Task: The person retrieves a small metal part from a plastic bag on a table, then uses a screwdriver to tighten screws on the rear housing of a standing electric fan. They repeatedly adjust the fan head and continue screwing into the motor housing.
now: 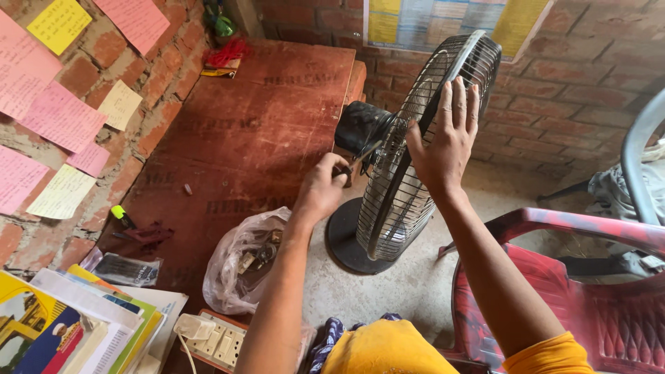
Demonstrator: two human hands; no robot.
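Head view looks down on a table fan [415, 145] that stands on the concrete floor [409, 277], just beside the right edge of the low reddish table [256, 131], with its round black base [346, 239] nearest the person. The right hand [447, 142] lies flat and spread against the wire grille [454, 62], fingers apart, apparently to keep the fan from turning or tipping. The left hand [322, 187] is closed around a small dark tool handle [344, 170], whose thin shaft points at the black motor housing [360, 125] behind the grille; what the tip meets cannot be made out.

Near the left forearm a crumpled clear plastic bag [242, 260] lies on the table edge with small metal parts inside. Nearer still sits a white switch board [218, 339] with a white plug [190, 325] beside it. At the near left corner is a stack of colourful books and papers [76, 325], and next to it a dark flat packet [125, 270] and a marker with a yellow-green cap [121, 216].

Pink and yellow handwritten paper notes [62, 114] are stuck over the brick wall [166, 83] on the left. A poster of yellow and pale blue panels [443, 21] hangs on the far wall. A red plastic chair [589, 284] stands at the right.
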